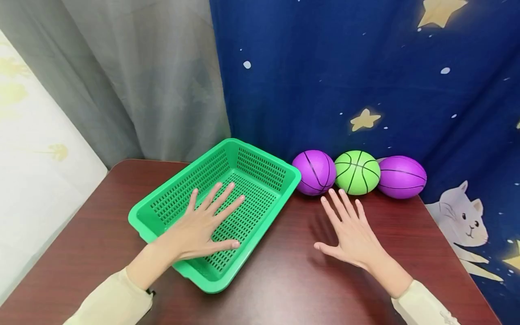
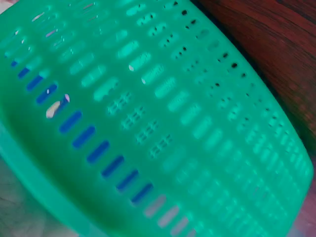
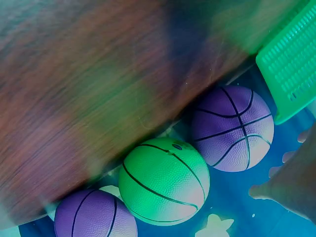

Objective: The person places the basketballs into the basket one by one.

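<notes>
A green plastic basket with slotted walls stands at an angle on the table. Above its inside hovers my left hand, fingers spread and holding nothing; in the left wrist view only the slotted basket wall fills the picture. My right hand is over the table right of the basket, fingers straight and apart, gripping nothing. Beyond its fingertips sit three small basketballs in a row: a purple ball beside the basket's corner, a green ball in the middle and another purple ball on the right.
The dark red-brown wooden table ends at the back against a blue curtain with stars and a grey curtain. White patterned fabric hangs on the left. A cat-like figure is printed by the right edge.
</notes>
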Demonstrator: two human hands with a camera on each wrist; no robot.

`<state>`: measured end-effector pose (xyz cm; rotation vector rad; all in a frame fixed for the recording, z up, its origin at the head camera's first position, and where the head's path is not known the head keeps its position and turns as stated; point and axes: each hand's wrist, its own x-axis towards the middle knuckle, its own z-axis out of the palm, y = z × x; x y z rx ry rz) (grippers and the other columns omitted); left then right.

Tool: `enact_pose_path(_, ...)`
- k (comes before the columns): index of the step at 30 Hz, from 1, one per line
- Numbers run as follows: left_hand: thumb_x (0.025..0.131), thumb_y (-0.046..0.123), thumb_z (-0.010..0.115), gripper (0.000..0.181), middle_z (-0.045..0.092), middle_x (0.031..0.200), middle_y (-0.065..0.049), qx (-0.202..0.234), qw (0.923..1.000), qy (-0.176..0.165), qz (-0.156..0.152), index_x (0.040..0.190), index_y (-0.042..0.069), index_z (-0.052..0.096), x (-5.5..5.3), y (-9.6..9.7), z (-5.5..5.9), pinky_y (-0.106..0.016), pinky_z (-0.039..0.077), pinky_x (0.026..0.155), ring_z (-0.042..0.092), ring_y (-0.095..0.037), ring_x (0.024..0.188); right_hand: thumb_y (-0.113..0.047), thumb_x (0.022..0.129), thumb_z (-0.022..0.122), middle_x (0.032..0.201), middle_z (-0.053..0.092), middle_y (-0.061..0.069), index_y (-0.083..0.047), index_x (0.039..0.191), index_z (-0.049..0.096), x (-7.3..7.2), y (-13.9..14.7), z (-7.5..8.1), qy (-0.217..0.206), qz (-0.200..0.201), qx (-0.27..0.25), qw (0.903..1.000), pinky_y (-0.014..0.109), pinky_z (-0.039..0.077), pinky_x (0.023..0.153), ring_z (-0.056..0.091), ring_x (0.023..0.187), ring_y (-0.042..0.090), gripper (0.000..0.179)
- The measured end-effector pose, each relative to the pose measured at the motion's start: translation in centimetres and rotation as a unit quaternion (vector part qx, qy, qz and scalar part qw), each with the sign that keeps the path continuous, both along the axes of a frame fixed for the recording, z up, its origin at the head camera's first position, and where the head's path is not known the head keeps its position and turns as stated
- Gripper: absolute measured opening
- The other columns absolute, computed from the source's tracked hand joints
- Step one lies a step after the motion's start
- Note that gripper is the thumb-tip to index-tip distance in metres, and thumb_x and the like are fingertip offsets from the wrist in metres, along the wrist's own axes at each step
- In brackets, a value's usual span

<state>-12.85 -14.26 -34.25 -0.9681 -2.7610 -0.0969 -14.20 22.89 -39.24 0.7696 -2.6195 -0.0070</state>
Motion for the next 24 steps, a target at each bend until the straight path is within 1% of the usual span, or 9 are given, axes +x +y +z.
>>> enact_pose_path(2, 0.072, 0.072, 0.033, 0.084, -0.011, 0.142, 0.002, 0.004, 0.9999, -0.006, 0.009, 0.138, 0.029, 0.005, 0.3, -0.9, 0.2, -0.054, -0.012, 0.093, -0.010, -0.023, 0.128, -0.073, 0.061, 0.048, 0.142, 0.007, 0.008, -0.010, 0.138, 0.018, -0.4, -0.3, 0.1, -0.004, 0.002, -0.012, 0.9999, 0.049, 0.005, 0.098, 0.005, 0.128, 0.029, 0.104)
enact_pose_path(5, 0.072, 0.070, 0.037, 0.085, -0.010, 0.142, 0.003, 0.021, 0.9993, -0.014, 0.028, 0.139, 0.028, 0.005, 0.7, -2.3, 0.4, -0.051, -0.013, 0.094, -0.009, -0.022, 0.128, -0.071, 0.060, 0.051, 0.142, 0.010, 0.010, -0.008, 0.138, 0.017, -1.0, -0.5, 0.2, -0.009, 0.004, -0.036, 0.9993, 0.046, 0.008, 0.100, 0.005, 0.128, 0.027, 0.105)
enact_pose_path(10, 0.072, 0.065, 0.047, 0.088, -0.009, 0.143, 0.002, 0.058, 0.9965, -0.019, 0.057, 0.139, 0.027, 0.005, 1.1, -4.8, 0.5, -0.053, -0.010, 0.094, -0.007, -0.023, 0.128, -0.066, 0.060, 0.057, 0.141, 0.013, 0.012, -0.006, 0.137, 0.016, -2.2, -0.6, 0.5, -0.014, 0.006, -0.080, 0.9967, 0.042, 0.013, 0.100, 0.006, 0.128, 0.025, 0.106)
enact_pose_path(14, 0.072, 0.057, 0.056, 0.089, -0.006, 0.143, 0.000, 0.100, 0.9917, -0.019, 0.078, 0.139, 0.025, 0.007, 1.3, -7.1, 0.3, -0.056, -0.007, 0.094, -0.005, -0.023, 0.128, -0.063, 0.059, 0.060, 0.140, 0.014, 0.011, -0.005, 0.137, 0.018, -3.4, -0.6, 0.9, -0.021, 0.006, -0.118, 0.9928, 0.041, 0.017, 0.099, 0.010, 0.128, 0.024, 0.106)
enact_pose_path(17, 0.072, 0.053, 0.058, 0.087, -0.006, 0.143, -0.001, 0.132, 0.9840, -0.022, 0.118, 0.139, 0.026, 0.008, 1.4, -8.9, -0.1, -0.060, -0.005, 0.091, -0.003, -0.027, 0.128, -0.061, 0.059, 0.062, 0.140, 0.015, 0.011, -0.005, 0.137, 0.018, -4.6, -0.6, 1.3, -0.034, 0.002, -0.146, 0.9887, 0.041, 0.019, 0.099, 0.013, 0.127, 0.025, 0.105)
enact_pose_path(21, 0.075, 0.051, 0.056, 0.084, -0.007, 0.143, -0.002, 0.166, 0.9672, -0.046, 0.186, 0.139, 0.028, 0.007, 1.5, -10.9, -0.9, -0.064, -0.006, 0.087, -0.002, -0.031, 0.127, -0.058, 0.060, 0.065, 0.141, 0.012, 0.009, -0.007, 0.137, 0.016, -6.3, -0.4, 1.9, -0.057, -0.003, -0.176, 0.9828, 0.044, 0.021, 0.097, 0.013, 0.127, 0.025, 0.105)
enact_pose_path(22, 0.076, 0.051, 0.055, 0.083, -0.007, 0.143, -0.003, 0.176, 0.9627, -0.057, 0.197, 0.139, 0.029, 0.006, 1.5, -11.3, -1.2, -0.064, -0.005, 0.087, 0.000, -0.032, 0.127, -0.058, 0.060, 0.066, 0.141, 0.012, 0.009, -0.007, 0.137, 0.015, -6.6, -0.3, 2.0, -0.062, -0.005, -0.180, 0.9817, 0.045, 0.022, 0.096, 0.013, 0.127, 0.025, 0.106)
enact_pose_path(24, 0.077, 0.049, 0.055, 0.082, -0.006, 0.142, -0.003, 0.197, 0.9550, -0.081, 0.207, 0.138, 0.029, 0.004, 1.5, -12.0, -1.7, -0.064, -0.005, 0.087, 0.004, -0.034, 0.127, -0.056, 0.059, 0.067, 0.141, 0.010, 0.008, -0.007, 0.137, 0.015, -7.3, -0.2, 2.3, -0.071, -0.006, -0.187, 0.9799, 0.048, 0.024, 0.094, 0.013, 0.127, 0.026, 0.106)
